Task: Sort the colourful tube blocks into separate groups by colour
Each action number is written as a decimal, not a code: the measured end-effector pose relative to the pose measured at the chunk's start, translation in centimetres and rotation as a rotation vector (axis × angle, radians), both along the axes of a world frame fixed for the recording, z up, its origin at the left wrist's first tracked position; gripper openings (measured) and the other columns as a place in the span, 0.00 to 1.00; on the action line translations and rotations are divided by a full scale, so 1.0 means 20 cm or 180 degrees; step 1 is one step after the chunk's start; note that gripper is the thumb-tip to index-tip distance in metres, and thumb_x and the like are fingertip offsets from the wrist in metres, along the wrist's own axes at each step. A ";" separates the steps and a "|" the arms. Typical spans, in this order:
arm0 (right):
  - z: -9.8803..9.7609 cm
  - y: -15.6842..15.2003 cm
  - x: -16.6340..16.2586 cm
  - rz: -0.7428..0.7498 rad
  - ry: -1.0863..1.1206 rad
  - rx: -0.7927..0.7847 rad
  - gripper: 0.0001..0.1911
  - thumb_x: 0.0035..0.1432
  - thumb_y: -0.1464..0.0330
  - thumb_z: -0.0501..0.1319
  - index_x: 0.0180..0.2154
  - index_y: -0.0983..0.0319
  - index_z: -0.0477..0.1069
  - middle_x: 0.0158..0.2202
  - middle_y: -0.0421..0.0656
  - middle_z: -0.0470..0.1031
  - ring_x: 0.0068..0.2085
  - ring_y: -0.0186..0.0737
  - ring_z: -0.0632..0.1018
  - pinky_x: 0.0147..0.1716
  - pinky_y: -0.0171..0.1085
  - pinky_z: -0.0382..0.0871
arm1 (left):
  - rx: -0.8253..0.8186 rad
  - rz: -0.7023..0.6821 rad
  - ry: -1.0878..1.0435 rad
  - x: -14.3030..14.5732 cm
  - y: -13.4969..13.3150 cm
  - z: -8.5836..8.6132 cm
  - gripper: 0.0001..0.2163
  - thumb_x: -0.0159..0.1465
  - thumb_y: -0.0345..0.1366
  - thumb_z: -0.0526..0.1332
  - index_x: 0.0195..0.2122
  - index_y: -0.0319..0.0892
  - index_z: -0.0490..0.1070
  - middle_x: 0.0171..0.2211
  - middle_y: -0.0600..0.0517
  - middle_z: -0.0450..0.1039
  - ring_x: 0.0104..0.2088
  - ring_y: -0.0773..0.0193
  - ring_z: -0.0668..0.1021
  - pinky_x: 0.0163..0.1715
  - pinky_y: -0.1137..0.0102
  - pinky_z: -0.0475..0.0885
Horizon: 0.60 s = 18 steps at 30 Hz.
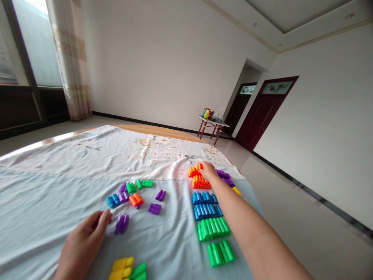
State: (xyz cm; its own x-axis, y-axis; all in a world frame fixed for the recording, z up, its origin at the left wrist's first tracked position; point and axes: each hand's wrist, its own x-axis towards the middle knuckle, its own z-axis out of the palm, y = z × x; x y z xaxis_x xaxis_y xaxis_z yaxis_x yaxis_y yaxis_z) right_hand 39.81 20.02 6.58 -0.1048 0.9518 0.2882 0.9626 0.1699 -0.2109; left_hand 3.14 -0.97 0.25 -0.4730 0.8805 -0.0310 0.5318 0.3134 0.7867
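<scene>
My right hand (208,170) reaches far forward to the orange plastic pieces (199,178) at the top of a sorted column; its fingers are closed on an orange piece there. Below the orange ones lie rows of blue pieces (205,205) and green pieces (214,237). Purple pieces (225,177) lie to the right of my arm. My left hand (83,243) rests on the pale cloth (58,202), fingers loosely curled and empty, close to a purple pair (121,224). Loose mixed pieces (131,195) are scattered ahead of it. Yellow and green pieces (127,269) lie near the bottom edge.
The cloth covers a large round table whose wooden rim (163,131) shows at the back. A small red-legged table (212,126) with colourful items stands by the far wall, near dark red doors (262,112). A curtain (70,58) hangs at the left window.
</scene>
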 end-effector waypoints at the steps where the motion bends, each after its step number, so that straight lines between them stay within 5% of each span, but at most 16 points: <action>1: -0.02 0.02 0.01 -0.0044 -0.0037 -0.0039 0.21 0.50 0.78 0.56 0.46 0.57 0.70 0.46 0.42 0.73 0.49 0.40 0.71 0.49 0.36 0.61 | 0.0000 -0.0010 0.0009 0.00 0.00 0.00 0.20 0.54 0.55 0.49 0.34 0.46 0.69 0.31 0.54 0.76 0.34 0.61 0.75 0.32 0.73 0.64; 18: -0.10 0.09 0.06 0.0010 0.0086 -0.0144 0.25 0.48 0.81 0.53 0.47 0.57 0.70 0.47 0.41 0.73 0.49 0.37 0.72 0.50 0.34 0.61 | 0.0123 -0.0004 0.0088 0.00 0.00 -0.01 0.19 0.55 0.53 0.50 0.34 0.45 0.70 0.30 0.53 0.76 0.33 0.61 0.76 0.30 0.74 0.65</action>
State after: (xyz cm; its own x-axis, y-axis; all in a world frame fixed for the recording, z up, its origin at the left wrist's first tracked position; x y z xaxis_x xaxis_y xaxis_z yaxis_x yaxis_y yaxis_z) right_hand 40.97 21.86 4.52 -0.1005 0.9636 0.2478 0.9560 0.1625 -0.2442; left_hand 3.07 -1.06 -0.04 -0.4721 0.8814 0.0159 0.5538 0.2825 0.7832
